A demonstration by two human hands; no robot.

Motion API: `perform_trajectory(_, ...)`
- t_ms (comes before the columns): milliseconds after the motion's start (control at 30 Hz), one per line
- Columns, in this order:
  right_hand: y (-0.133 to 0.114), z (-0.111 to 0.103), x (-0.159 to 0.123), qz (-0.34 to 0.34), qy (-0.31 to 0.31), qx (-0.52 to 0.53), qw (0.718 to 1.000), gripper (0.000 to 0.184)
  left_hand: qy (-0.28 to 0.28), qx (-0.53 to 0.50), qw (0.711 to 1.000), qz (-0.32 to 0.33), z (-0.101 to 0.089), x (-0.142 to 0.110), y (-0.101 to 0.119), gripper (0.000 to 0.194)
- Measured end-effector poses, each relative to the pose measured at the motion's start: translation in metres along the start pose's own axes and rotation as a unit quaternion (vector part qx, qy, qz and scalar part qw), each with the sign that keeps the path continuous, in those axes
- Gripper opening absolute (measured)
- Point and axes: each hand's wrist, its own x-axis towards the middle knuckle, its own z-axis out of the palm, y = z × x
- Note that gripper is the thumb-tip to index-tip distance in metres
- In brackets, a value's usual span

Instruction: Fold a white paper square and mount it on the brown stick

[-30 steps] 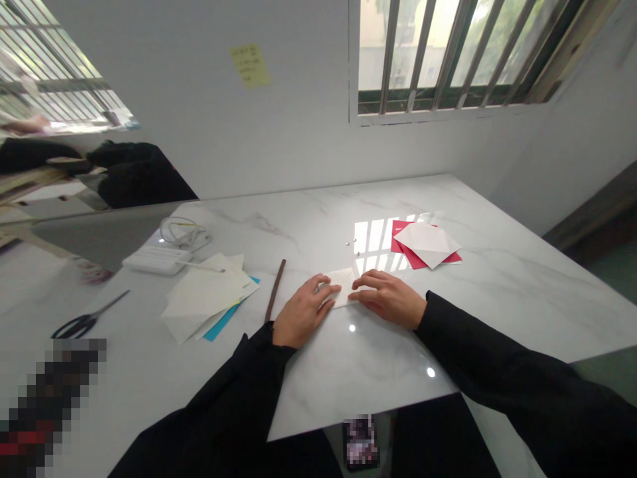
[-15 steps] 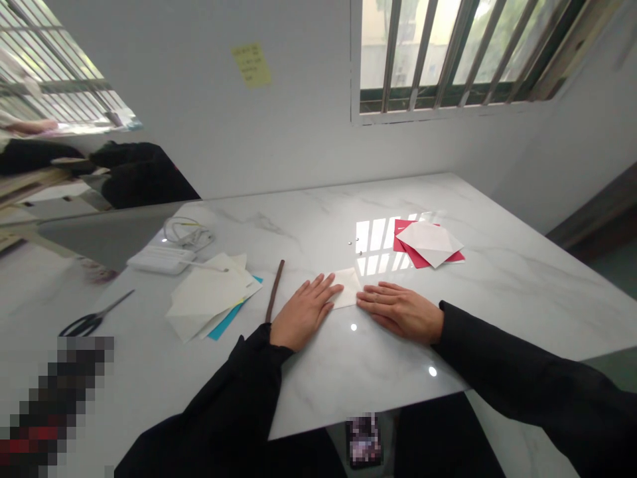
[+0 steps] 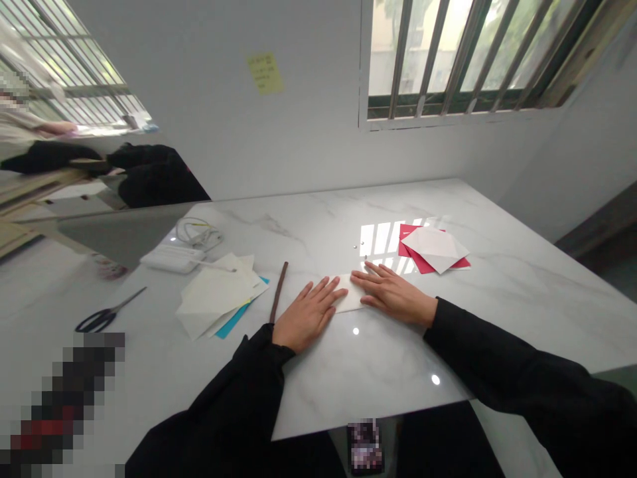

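Observation:
A small folded sheet of white paper lies on the white marble table in front of me. My left hand rests flat on its left edge, fingers stretched out. My right hand lies flat across its right part, fingers extended and pressing down. Most of the sheet is hidden under the two hands. Both arms wear black sleeves.
A brown stick lies left of my left hand. Further left are a stack of white and blue papers, scissors and a white device with cable. Red and white papers lie at the right back.
My left hand has flattened from curled fingers to a spread palm. My right hand slid back, then forward across the paper toward the far edge.

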Motion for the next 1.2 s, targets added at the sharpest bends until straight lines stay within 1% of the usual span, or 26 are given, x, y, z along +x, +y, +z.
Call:
perform_trajectory(67,0.008,0.001,-0.001,0.013,0.001,-0.001,1.000,0.042,0.000,-0.006,1.000,-0.001,-0.001,0.000,0.001,0.049)
perform_trajectory(167,0.009,-0.001,0.004,0.020,0.036,0.008,0.999,0.032,0.008,-0.011,1.000,0.000,-0.003,0.001,0.003,0.051)
perform_trajectory(233,0.004,0.000,0.013,0.037,0.063,0.011,0.997,0.031,0.014,-0.012,1.000,-0.004,-0.004,0.003,0.004,0.053)
perform_trajectory(300,-0.001,0.004,0.025,0.066,0.078,-0.001,0.995,0.032,0.023,-0.013,1.000,-0.007,-0.004,0.004,0.005,0.053)
perform_trajectory(367,-0.005,0.009,0.038,0.094,0.071,-0.006,0.993,0.025,0.041,-0.016,0.999,-0.013,-0.003,0.006,0.006,0.047)
perform_trajectory(433,-0.004,0.011,0.047,0.124,0.063,0.007,0.990,0.018,0.065,-0.024,0.997,-0.024,-0.002,0.009,0.005,0.036)
perform_trajectory(500,-0.003,0.010,0.054,0.157,0.051,0.026,0.986,0.015,0.089,-0.038,0.995,-0.036,-0.001,0.013,0.004,0.028)
perform_trajectory(533,-0.002,0.008,0.056,0.171,0.042,0.035,0.984,0.015,0.100,-0.048,0.993,-0.041,0.000,0.014,0.004,0.027)
perform_trajectory(600,0.000,0.004,0.060,0.191,0.024,0.058,0.980,0.013,0.127,-0.072,0.988,-0.050,0.001,0.016,0.003,0.036)
perform_trajectory(700,0.002,-0.001,0.062,0.188,0.016,0.128,0.974,0.011,0.173,-0.090,0.978,-0.080,0.003,0.020,-0.001,0.067)
perform_trajectory(767,0.005,-0.003,0.061,0.180,0.021,0.186,0.966,0.013,0.187,-0.087,0.973,-0.104,0.002,0.024,-0.004,0.085)
perform_trajectory(833,0.008,-0.004,0.059,0.179,0.036,0.223,0.957,0.017,0.184,-0.087,0.972,-0.117,0.001,0.029,-0.006,0.095)
perform_trajectory(900,0.010,-0.004,0.055,0.179,0.046,0.218,0.958,0.026,0.174,-0.098,0.973,-0.117,0.000,0.034,-0.006,0.099)
perform_trajectory(967,0.009,-0.003,0.052,0.168,0.045,0.178,0.968,0.035,0.164,-0.118,0.973,-0.113,-0.001,0.038,-0.004,0.100)
perform_trajectory(1067,0.005,-0.003,0.049,0.152,0.035,0.137,0.978,0.042,0.167,-0.135,0.970,-0.112,0.001,0.041,-0.003,0.099)
perform_trajectory(1133,0.003,-0.003,0.049,0.156,0.033,0.148,0.976,0.045,0.171,-0.127,0.970,-0.114,0.002,0.042,-0.003,0.096)
perform_trajectory(1200,0.003,-0.002,0.049,0.165,0.038,0.180,0.969,0.045,0.173,-0.112,0.972,-0.116,0.003,0.042,-0.004,0.092)
